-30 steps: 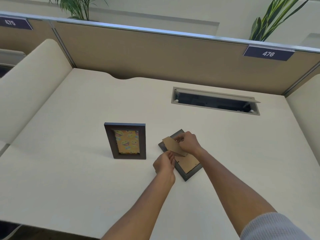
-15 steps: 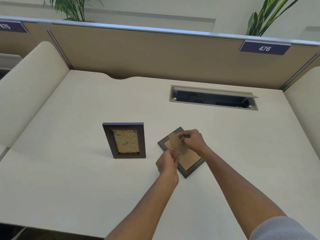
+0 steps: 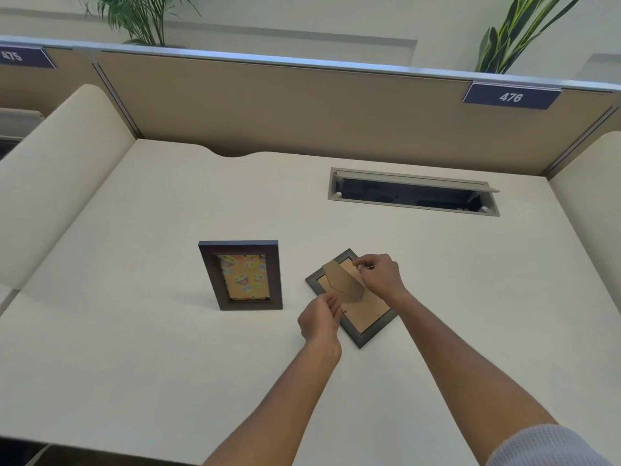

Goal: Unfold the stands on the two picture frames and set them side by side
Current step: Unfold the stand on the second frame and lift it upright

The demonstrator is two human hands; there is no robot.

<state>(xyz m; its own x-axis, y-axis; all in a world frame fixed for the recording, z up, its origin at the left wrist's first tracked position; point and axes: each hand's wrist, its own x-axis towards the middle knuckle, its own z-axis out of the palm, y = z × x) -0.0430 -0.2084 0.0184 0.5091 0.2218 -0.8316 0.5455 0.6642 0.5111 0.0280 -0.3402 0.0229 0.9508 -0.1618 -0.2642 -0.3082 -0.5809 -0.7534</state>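
One dark-framed picture frame (image 3: 241,275) stands upright on the desk, its colourful emoji picture facing me. To its right a second frame (image 3: 369,322) lies face down at an angle, brown backing up. Its cardboard stand (image 3: 342,280) is lifted off the backing. My right hand (image 3: 379,274) pinches the stand near its upper edge. My left hand (image 3: 319,321) holds the face-down frame at its left edge, fingers closed on it.
The cream desk (image 3: 134,348) has a rectangular cable opening (image 3: 413,191) with a raised lid at the back right. A tan partition (image 3: 285,105) with the label 476 runs along the back. Padded dividers flank both sides.
The cardboard stand has swung further up off the backing under my right hand. My left hand stays at the frame's left edge. The standing frame has not moved.
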